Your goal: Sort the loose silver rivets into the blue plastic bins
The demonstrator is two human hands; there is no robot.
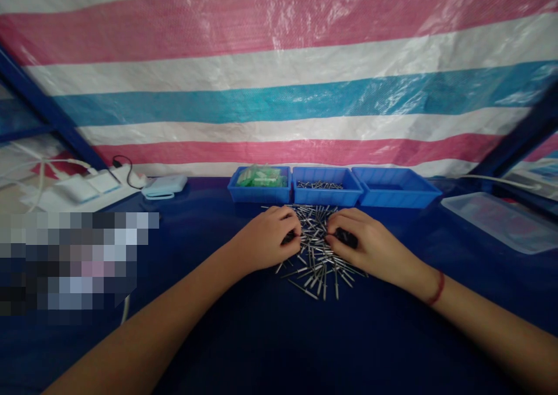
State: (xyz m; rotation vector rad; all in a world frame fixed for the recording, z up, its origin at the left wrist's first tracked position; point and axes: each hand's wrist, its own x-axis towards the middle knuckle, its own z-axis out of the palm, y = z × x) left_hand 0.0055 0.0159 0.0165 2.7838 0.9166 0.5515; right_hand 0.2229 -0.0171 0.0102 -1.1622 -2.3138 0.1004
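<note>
A loose pile of silver blind rivets (320, 261) is spread on the dark blue table, with their thin pins pointing many ways. At the pile's left edge is my left hand (270, 238), its fingers curled and the thumb close under them. My right hand (368, 238) is at the right edge, index finger and thumb drawn nearly together at the rivets. Dark patches show inside both curled hands; whether they are shadow or a held thing, I cannot tell. Any rivet between the fingertips is too small to make out.
Behind the pile stand a blue bin (259, 194) with green plastic packets, a middle blue bin (326, 196) with rivets, and a right blue bin (396, 196). A translucent lid (501, 220) lies at right. Power strips (82, 188) and a light-blue case (164, 187) are at left.
</note>
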